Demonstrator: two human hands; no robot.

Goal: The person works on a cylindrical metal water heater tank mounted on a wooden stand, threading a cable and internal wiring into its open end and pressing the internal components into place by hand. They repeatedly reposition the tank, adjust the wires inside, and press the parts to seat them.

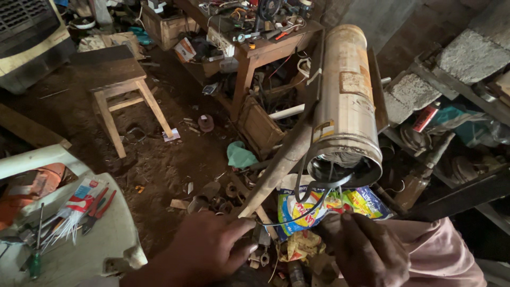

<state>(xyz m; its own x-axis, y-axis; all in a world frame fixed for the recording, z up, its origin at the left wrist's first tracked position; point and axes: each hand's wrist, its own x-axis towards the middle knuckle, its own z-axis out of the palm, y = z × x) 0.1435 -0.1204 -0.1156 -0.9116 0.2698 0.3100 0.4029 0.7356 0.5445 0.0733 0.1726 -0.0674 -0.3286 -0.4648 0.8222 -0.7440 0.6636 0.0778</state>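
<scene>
One steel motor cylinder (pixel 346 101) lies tilted at centre right, open end toward the camera, windings visible inside. One thin wire (pixel 303 215) runs from that open end down to the two hands. Left hand (pixel 210 250) near centre, fingers pinched closed on the wire. Right hand (pixel 366 250) just right of it, curled around the wire end; exact grip is hard to see. One metal bar (pixel 281 165) leans against the cylinder's left side. One colourful printed bag (pixel 340 204) lies beneath. Near left: one white plastic chair (pixel 101 239) holding two red-handled pliers (pixel 98 207), one green screwdriver (pixel 36 255). Far left, one wooden stool (pixel 125 85); far centre, one cluttered wooden workbench (pixel 260 42). Dirt floor (pixel 159 154), scrap-strewn, dim workshop.
</scene>
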